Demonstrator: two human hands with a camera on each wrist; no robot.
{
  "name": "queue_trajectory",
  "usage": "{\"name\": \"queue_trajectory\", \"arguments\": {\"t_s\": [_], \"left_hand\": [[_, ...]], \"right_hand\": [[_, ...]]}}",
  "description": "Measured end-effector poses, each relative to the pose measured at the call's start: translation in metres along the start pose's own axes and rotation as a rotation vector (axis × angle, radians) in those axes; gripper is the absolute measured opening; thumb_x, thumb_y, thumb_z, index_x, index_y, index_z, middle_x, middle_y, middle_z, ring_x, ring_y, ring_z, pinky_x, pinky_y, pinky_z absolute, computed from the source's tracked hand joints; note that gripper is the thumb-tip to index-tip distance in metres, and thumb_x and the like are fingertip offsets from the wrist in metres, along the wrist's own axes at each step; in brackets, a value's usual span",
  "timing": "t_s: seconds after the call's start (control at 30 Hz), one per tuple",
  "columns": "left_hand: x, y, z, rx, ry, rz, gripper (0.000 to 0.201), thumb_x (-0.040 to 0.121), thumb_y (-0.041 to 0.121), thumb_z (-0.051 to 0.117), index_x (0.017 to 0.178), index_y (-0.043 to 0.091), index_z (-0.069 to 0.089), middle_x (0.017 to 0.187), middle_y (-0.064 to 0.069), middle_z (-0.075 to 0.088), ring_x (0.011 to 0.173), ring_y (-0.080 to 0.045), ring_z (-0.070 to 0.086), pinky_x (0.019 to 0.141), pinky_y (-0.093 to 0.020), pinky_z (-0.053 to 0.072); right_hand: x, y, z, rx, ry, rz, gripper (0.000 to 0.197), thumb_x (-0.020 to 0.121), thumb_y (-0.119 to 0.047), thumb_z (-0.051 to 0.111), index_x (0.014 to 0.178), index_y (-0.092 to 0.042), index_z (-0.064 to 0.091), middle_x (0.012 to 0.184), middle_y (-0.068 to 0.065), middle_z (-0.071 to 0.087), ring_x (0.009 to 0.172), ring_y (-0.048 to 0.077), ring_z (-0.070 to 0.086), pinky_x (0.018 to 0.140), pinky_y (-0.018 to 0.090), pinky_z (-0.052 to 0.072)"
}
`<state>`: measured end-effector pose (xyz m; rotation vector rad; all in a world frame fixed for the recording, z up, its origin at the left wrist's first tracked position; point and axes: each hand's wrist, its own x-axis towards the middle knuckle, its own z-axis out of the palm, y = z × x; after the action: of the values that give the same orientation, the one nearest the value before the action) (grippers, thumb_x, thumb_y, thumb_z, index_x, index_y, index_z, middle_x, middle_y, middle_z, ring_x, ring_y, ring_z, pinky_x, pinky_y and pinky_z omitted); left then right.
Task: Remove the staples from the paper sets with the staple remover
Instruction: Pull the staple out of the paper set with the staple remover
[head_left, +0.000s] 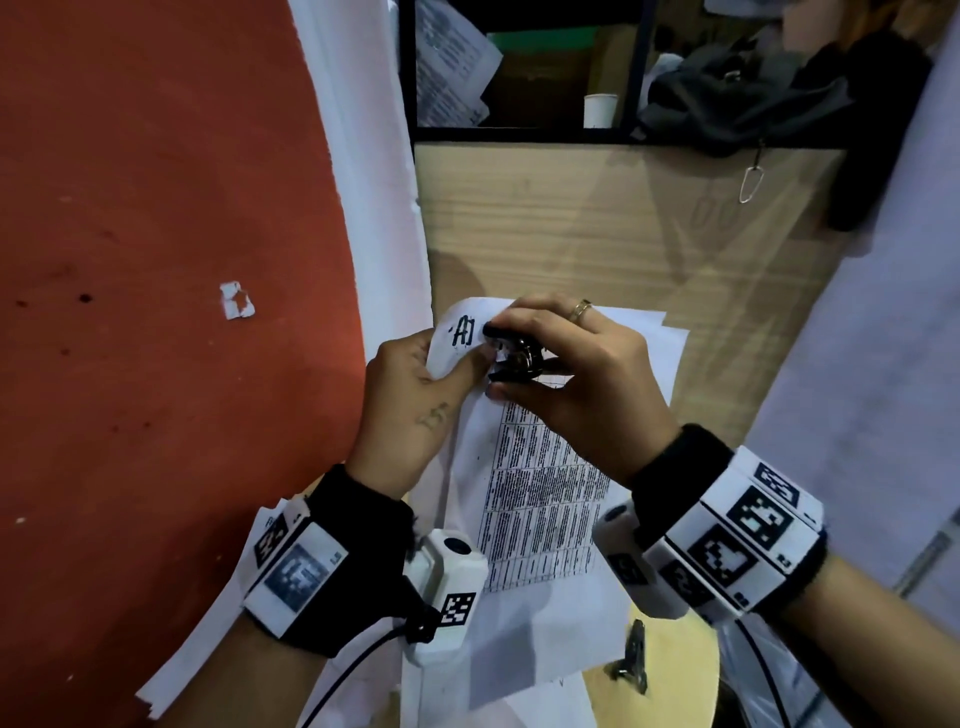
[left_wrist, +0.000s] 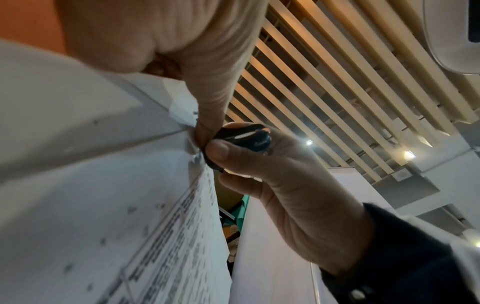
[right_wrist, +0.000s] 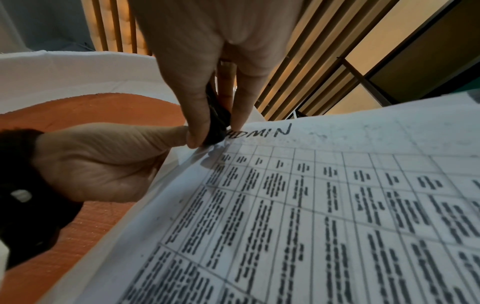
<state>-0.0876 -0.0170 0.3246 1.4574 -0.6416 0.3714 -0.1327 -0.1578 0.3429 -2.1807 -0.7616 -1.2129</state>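
Observation:
A stapled paper set (head_left: 540, 493) printed with a table lies tilted in front of me, "ADMIN" handwritten near its top corner (right_wrist: 262, 132). My left hand (head_left: 415, 400) pinches that folded-up corner between thumb and fingers. My right hand (head_left: 571, 369) grips a black staple remover (head_left: 511, 358), thumb below and index finger on top, its tip pressed at the same corner. In the left wrist view the staple remover (left_wrist: 241, 136) sits between the right hand's (left_wrist: 280, 191) thumb and fingers against the paper edge (left_wrist: 197, 156). The staple itself is hidden.
Loose white sheets (head_left: 545, 644) lie under the set on a round yellowish tabletop (head_left: 670, 675), where a dark metal tool (head_left: 634, 654) also lies. Beyond stands a wooden cabinet (head_left: 597, 223) with a paper cup (head_left: 600, 110) and a black bag (head_left: 753, 98). To the left, red floor (head_left: 156, 260).

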Motion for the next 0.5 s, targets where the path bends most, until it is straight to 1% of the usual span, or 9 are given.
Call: {"name": "queue_trajectory", "arguments": {"t_s": [0.1, 0.13, 0.2, 0.23, 0.27, 0.33, 0.37, 0.4, 0.5], "left_hand": [[-0.0006, -0.0005, 0.0003, -0.017, -0.009, -0.011, 0.026, 0.071, 0.044, 0.071, 0.082, 0.02, 0.071, 0.087, -0.012, 0.073, 0.078, -0.021, 0.065, 0.077, -0.053, 0.053], [-0.0004, -0.0002, 0.0004, -0.021, -0.016, -0.016, 0.023, 0.072, 0.04, 0.072, 0.081, 0.02, 0.071, 0.087, -0.013, 0.073, 0.079, -0.023, 0.065, 0.077, -0.053, 0.053], [0.0002, 0.0005, 0.0004, -0.036, -0.041, -0.029, 0.009, 0.08, 0.025, 0.073, 0.079, 0.016, 0.071, 0.087, -0.016, 0.072, 0.079, -0.024, 0.065, 0.077, -0.052, 0.053], [0.0006, 0.0008, 0.0003, -0.048, -0.057, -0.037, 0.005, 0.082, 0.019, 0.07, 0.08, 0.015, 0.071, 0.086, -0.015, 0.073, 0.079, -0.023, 0.065, 0.076, -0.049, 0.054], [0.0006, 0.0012, 0.0001, -0.064, -0.075, -0.048, 0.004, 0.083, 0.016, 0.067, 0.081, 0.016, 0.07, 0.084, -0.01, 0.074, 0.078, -0.021, 0.065, 0.074, -0.043, 0.055], [0.0004, 0.002, 0.0, -0.12, -0.112, -0.08, 0.009, 0.082, 0.013, 0.064, 0.08, 0.019, 0.07, 0.077, 0.0, 0.074, 0.076, -0.015, 0.065, 0.07, -0.031, 0.054], [0.0006, 0.0017, -0.0002, -0.145, -0.123, -0.099, 0.01, 0.082, 0.012, 0.064, 0.08, 0.019, 0.07, 0.076, 0.002, 0.073, 0.075, -0.014, 0.065, 0.068, -0.028, 0.054], [0.001, 0.001, -0.0005, -0.165, -0.128, -0.114, 0.01, 0.082, 0.01, 0.063, 0.081, 0.018, 0.069, 0.076, 0.002, 0.073, 0.075, -0.015, 0.065, 0.068, -0.027, 0.053], [0.002, 0.0001, -0.0019, -0.195, -0.138, -0.138, 0.008, 0.082, 0.008, 0.063, 0.083, 0.013, 0.069, 0.079, -0.003, 0.072, 0.077, -0.018, 0.064, 0.069, -0.029, 0.052]], "right_hand": [[-0.0013, 0.0014, 0.0005, -0.013, 0.004, -0.005, 0.035, 0.068, -0.013, 0.075, 0.1, -0.001, 0.068, 0.101, 0.009, 0.064, 0.083, 0.016, 0.059, 0.065, 0.037, 0.057], [-0.0016, 0.0018, 0.0004, -0.017, 0.006, -0.004, 0.035, 0.068, -0.014, 0.075, 0.1, -0.001, 0.068, 0.101, 0.008, 0.064, 0.082, 0.017, 0.06, 0.065, 0.037, 0.057], [-0.0017, 0.0028, -0.0001, -0.026, 0.009, -0.005, 0.035, 0.068, -0.015, 0.075, 0.099, -0.002, 0.068, 0.099, 0.008, 0.065, 0.082, 0.016, 0.06, 0.065, 0.035, 0.057], [-0.0014, 0.0032, -0.0006, -0.029, 0.008, -0.007, 0.035, 0.068, -0.016, 0.076, 0.099, -0.002, 0.068, 0.098, 0.008, 0.065, 0.082, 0.014, 0.059, 0.066, 0.034, 0.056], [-0.0012, 0.0039, -0.0009, -0.032, 0.006, -0.009, 0.035, 0.068, -0.017, 0.076, 0.098, -0.002, 0.068, 0.097, 0.008, 0.065, 0.082, 0.013, 0.058, 0.067, 0.034, 0.056], [-0.0009, 0.0056, -0.0011, -0.043, 0.002, -0.014, 0.034, 0.068, -0.018, 0.076, 0.097, -0.001, 0.069, 0.095, 0.008, 0.066, 0.083, 0.011, 0.057, 0.069, 0.033, 0.054], [-0.0007, 0.0064, -0.0011, -0.049, -0.003, -0.016, 0.034, 0.068, -0.019, 0.077, 0.096, -0.001, 0.069, 0.094, 0.008, 0.066, 0.083, 0.012, 0.058, 0.07, 0.033, 0.053], [-0.0004, 0.0069, -0.0008, -0.056, -0.011, -0.017, 0.034, 0.068, -0.02, 0.077, 0.095, -0.002, 0.069, 0.094, 0.008, 0.066, 0.083, 0.013, 0.059, 0.07, 0.033, 0.053], [0.0012, 0.0081, -0.0011, -0.082, -0.036, -0.033, 0.032, 0.068, -0.02, 0.076, 0.094, -0.002, 0.069, 0.092, 0.007, 0.067, 0.08, 0.02, 0.063, 0.069, 0.037, 0.053]]}}
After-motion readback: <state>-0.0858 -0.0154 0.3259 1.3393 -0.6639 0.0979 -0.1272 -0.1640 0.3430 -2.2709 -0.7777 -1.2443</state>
